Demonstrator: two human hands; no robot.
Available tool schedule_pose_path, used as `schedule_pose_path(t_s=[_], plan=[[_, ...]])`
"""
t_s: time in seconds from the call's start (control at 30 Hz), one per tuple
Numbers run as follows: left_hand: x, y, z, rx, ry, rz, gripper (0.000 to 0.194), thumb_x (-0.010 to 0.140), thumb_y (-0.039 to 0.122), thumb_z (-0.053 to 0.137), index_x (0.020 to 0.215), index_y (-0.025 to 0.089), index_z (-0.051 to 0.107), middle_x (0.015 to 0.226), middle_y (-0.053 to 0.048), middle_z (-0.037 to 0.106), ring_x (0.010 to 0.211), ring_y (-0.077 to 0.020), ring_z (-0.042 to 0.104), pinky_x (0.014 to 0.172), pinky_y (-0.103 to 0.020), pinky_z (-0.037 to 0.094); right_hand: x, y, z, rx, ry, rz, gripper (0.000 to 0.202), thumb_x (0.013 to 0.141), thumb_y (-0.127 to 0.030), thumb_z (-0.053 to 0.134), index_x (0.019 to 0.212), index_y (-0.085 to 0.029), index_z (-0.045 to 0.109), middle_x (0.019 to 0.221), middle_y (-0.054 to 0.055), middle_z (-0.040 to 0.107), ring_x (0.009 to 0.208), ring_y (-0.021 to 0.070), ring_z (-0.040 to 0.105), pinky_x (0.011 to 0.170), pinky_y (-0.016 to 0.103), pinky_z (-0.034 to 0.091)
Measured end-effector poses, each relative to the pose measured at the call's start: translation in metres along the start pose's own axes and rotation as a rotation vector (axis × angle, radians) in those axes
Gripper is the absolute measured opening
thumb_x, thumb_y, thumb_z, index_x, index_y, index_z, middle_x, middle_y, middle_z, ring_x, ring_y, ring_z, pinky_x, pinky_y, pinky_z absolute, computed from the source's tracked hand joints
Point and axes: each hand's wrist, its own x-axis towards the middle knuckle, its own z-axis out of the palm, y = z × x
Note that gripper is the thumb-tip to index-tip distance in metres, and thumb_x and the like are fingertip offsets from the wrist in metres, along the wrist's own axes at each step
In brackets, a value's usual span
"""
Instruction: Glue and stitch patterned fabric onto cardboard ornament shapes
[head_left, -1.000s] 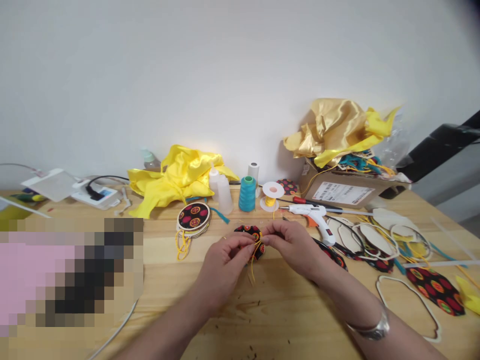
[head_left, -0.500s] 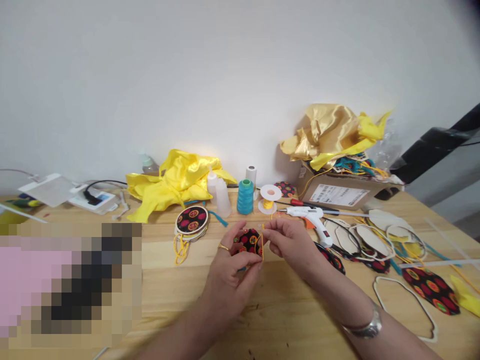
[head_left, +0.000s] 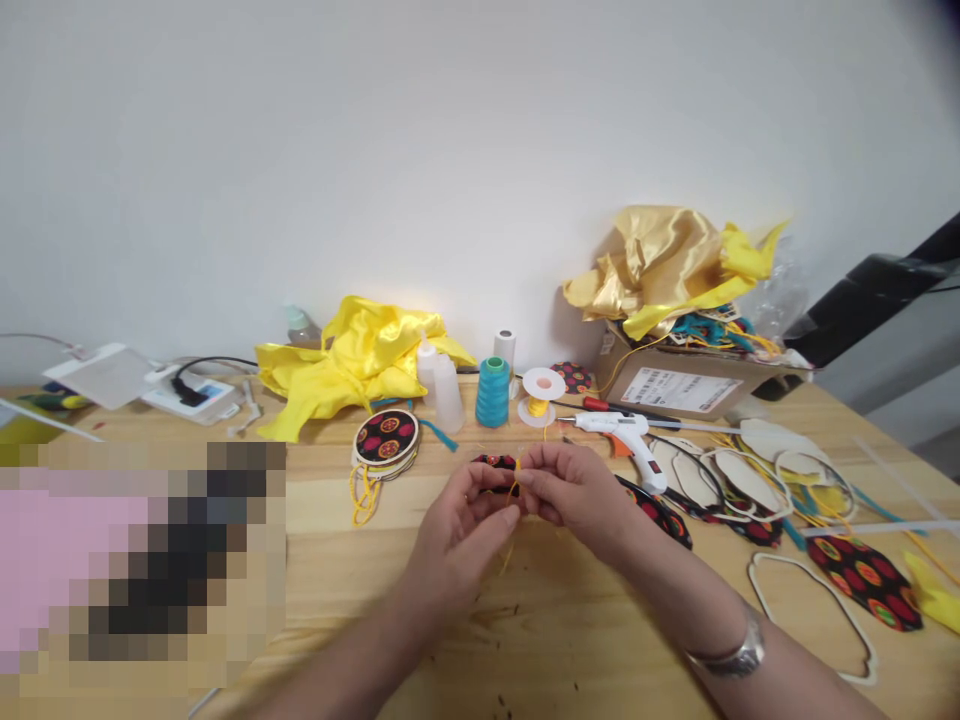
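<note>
My left hand (head_left: 459, 535) is closed around a small piece of black patterned fabric (head_left: 493, 462), most of it hidden behind the fingers. Against it, my right hand (head_left: 574, 495) pinches a thin yellow cord (head_left: 513, 492), and the fingertips of both hands nearly meet. A loose end of the cord hangs below them. Just behind stand a spool of yellow cord (head_left: 541, 385) and a cone of teal thread (head_left: 492, 393). To the left lies a round frame covered in the same patterned fabric (head_left: 386, 437), with looped yellow cord beside it.
A white glue gun (head_left: 630, 435) lies right of my hands. Beyond it are pale cut-out frames (head_left: 739, 485) and patterned fabric pieces (head_left: 862, 580). A cardboard box (head_left: 667, 385) with satin fabric stands at the back right. Squeeze bottles (head_left: 448, 395) and yellow satin (head_left: 352, 365) are at the back.
My left fingers have curled further over the patterned fabric, which shows less now. My right hand has moved slightly down and left, and a cord end now hangs below the hands.
</note>
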Motion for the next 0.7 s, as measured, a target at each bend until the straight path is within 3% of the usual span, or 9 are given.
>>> schedule_pose_path(t_s=[0.17, 0.33, 0.47, 0.7], plan=[[0.0039, 0.0032, -0.0019, 0.053, 0.045, -0.102, 0.024, 0.076, 0.029, 0.062, 0.096, 0.016, 0.060, 0.087, -0.005, 0.063, 0.073, -0.0144, 0.056, 0.062, -0.024, 0.044, -0.0001, 0.0031, 0.0004, -0.169, 0.022, -0.073, 0.013, 0.073, -0.018, 0.051, 0.061, -0.016, 0.052, 0.049, -0.005, 0.050, 0.042, 0.0054, 0.037, 0.042, 0.018, 0.027], [0.0055, 0.0058, -0.0041, 0.217, 0.053, -0.155, 0.019, 0.079, 0.031, 0.057, 0.086, 0.015, 0.066, 0.076, -0.002, 0.064, 0.068, -0.0117, 0.052, 0.057, -0.020, 0.038, 0.0002, 0.0033, 0.0000, -0.234, 0.013, -0.090, 0.013, 0.073, -0.017, 0.050, 0.061, -0.016, 0.055, 0.049, -0.005, 0.050, 0.043, 0.0058, 0.038, 0.044, 0.019, 0.029], [0.0068, 0.0091, -0.0051, 0.300, 0.069, -0.141, 0.018, 0.078, 0.030, 0.058, 0.077, 0.015, 0.068, 0.068, 0.000, 0.062, 0.063, -0.0098, 0.049, 0.058, -0.019, 0.037, 0.0005, 0.0048, -0.0007, -0.233, 0.020, -0.075, 0.010, 0.072, -0.016, 0.052, 0.063, -0.016, 0.056, 0.050, -0.005, 0.052, 0.044, 0.0061, 0.039, 0.045, 0.019, 0.029], [0.0068, 0.0094, -0.0057, 0.233, 0.072, -0.206, 0.020, 0.076, 0.033, 0.061, 0.073, 0.014, 0.067, 0.058, 0.003, 0.055, 0.042, -0.0034, 0.031, 0.040, -0.018, 0.019, -0.0001, 0.0028, -0.0018, -0.130, -0.026, -0.023, 0.010, 0.071, -0.020, 0.057, 0.063, -0.016, 0.054, 0.048, -0.005, 0.051, 0.041, 0.0051, 0.038, 0.042, 0.018, 0.028]])
